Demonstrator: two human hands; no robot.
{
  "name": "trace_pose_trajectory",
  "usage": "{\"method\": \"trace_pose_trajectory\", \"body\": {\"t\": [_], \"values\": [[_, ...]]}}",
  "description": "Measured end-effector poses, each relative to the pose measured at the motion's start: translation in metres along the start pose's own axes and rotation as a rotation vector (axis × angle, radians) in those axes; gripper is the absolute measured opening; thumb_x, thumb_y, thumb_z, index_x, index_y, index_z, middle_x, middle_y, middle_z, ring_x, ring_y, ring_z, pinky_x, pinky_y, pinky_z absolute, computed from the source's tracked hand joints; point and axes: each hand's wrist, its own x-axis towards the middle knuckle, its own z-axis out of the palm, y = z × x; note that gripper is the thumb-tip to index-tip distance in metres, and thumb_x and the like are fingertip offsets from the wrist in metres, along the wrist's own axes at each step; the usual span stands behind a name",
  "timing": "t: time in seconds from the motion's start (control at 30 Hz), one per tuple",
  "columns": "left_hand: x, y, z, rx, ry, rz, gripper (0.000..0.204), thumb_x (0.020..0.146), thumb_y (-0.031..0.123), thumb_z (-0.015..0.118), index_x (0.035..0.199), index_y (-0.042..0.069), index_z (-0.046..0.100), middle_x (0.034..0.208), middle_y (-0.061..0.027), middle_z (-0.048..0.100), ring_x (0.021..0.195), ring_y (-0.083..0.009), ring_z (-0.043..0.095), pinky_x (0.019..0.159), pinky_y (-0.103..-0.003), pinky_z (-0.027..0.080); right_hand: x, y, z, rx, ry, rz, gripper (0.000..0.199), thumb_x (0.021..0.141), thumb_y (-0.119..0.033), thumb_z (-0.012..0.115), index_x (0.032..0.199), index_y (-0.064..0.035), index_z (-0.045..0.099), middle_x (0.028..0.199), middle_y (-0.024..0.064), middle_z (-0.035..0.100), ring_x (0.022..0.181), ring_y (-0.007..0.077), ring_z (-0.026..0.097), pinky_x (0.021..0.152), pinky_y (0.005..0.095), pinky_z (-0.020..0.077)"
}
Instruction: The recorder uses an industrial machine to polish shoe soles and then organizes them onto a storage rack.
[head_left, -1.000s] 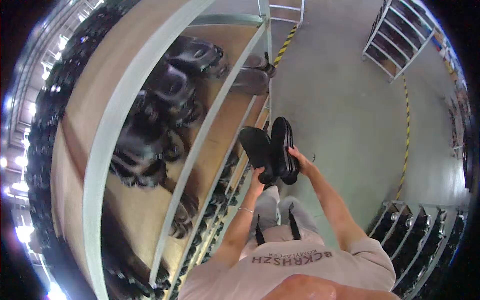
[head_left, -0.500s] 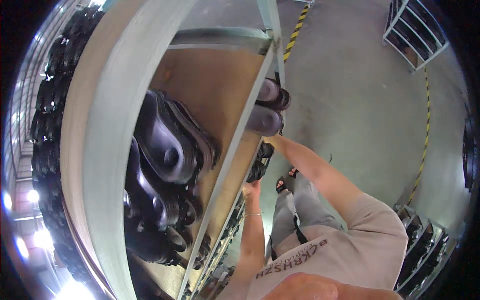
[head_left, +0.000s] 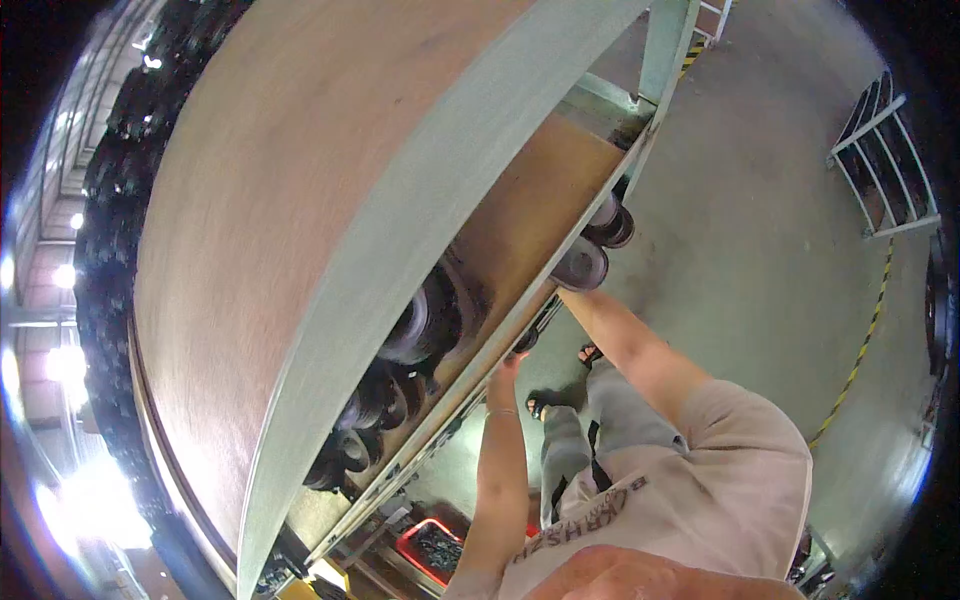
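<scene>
My left hand (head_left: 507, 368) is at the shelf's near edge, right next to a black piece of footwear (head_left: 525, 342). The rack hides its fingers. My right forearm reaches up to the same edge. Only the wrist end of my right hand (head_left: 570, 296) shows, just below a dark shoe sole (head_left: 581, 264) that juts out past the shelf. Its fingers are hidden behind that sole and the edge. More black shoe soles (head_left: 425, 318) lie stacked on the brown shelf board (head_left: 550, 190), partly covered by the pale metal rail (head_left: 400, 210).
A brown upper board (head_left: 300, 130) and its rail fill the left. Below on the floor side stands a red-rimmed bin (head_left: 425, 545) of dark pieces, near a yellow object (head_left: 325, 578). Another metal rack (head_left: 885, 160) stands far right, by yellow-black floor tape (head_left: 868, 340).
My view has shifted, so the upper board now covers more of the shelf and the red-rimmed bin has come into sight. Both hands remain at the shelf edge.
</scene>
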Motion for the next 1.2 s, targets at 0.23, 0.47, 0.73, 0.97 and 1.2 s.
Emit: {"method": "trace_pose_trajectory", "body": {"t": [0.23, 0.47, 0.73, 0.97, 1.2], "values": [[-0.053, 0.079, -0.043, -1.703, 0.049, -0.449, 0.050, 0.083, 0.044, 0.060, 0.123, 0.015, 0.052, 0.104, -0.0038, 0.063, 0.103, -0.0270, 0.056, 0.094, -0.052, 0.041, 0.002, 0.012, 0.014, -0.056, 0.165, -0.113, 0.064, 0.082, -0.053, 0.059, 0.119, -0.0008, 0.053, 0.118, 0.0144, 0.055, 0.106, 0.0215, 0.053, 0.091, 0.0327, 0.0391], [-0.245, 0.012, -0.045, -1.645, 0.177, -0.556, 0.056, 0.088, 0.035, 0.057, 0.130, 0.003, 0.038, 0.128, -0.0192, 0.042, 0.116, -0.0345, 0.044, 0.098, -0.051, 0.039, -0.025, 0.063, 0.018, -0.050, 0.467, -0.428, 0.062, 0.083, -0.052, 0.058, 0.114, 0.0018, 0.059, 0.116, 0.0157, 0.057, 0.104, 0.0210, 0.053, 0.090, 0.0326, 0.0391], [-0.563, -0.206, -0.064, -1.729, 0.887, -0.892, 0.039, 0.093, 0.030, 0.045, 0.124, 0.005, 0.044, 0.111, -0.0123, 0.053, 0.095, -0.0286, 0.055, 0.087, -0.042, 0.049, -0.205, 0.323, 0.020, -0.554, 0.425, 0.030, 0.058, 0.085, -0.051, 0.054, 0.107, 0.0019, 0.062, 0.095, 0.0144, 0.064, 0.087, 0.0274, 0.056, 0.077, 0.0411, 0.0447], [-0.732, -0.284, -0.015, -1.977, 1.706, -0.662, 0.038, 0.090, 0.025, 0.052, 0.122, 0.005, 0.047, 0.113, -0.0183, 0.056, 0.095, -0.0318, 0.059, 0.081, -0.043, 0.051, -0.251, 0.419, 0.158, -1.223, -0.551, 0.393, 0.050, 0.084, -0.044, 0.057, 0.103, 0.0006, 0.064, 0.093, 0.0137, 0.065, 0.086, 0.0261, 0.058, 0.076, 0.0390, 0.0455], [-0.672, -0.326, -0.033, -2.277, 1.582, -0.845, 0.016, 0.087, 0.015, 0.054, 0.100, 0.005, 0.055, 0.102, -0.0157, 0.060, 0.084, -0.0279, 0.059, 0.077, -0.042, 0.052, -0.209, 0.428, 0.382, -1.508, -0.806, 0.346, 0.041, 0.083, -0.038, 0.060, 0.099, -0.0007, 0.065, 0.091, 0.0129, 0.066, 0.084, 0.0249, 0.059, 0.075, 0.0370, 0.0463]]}}
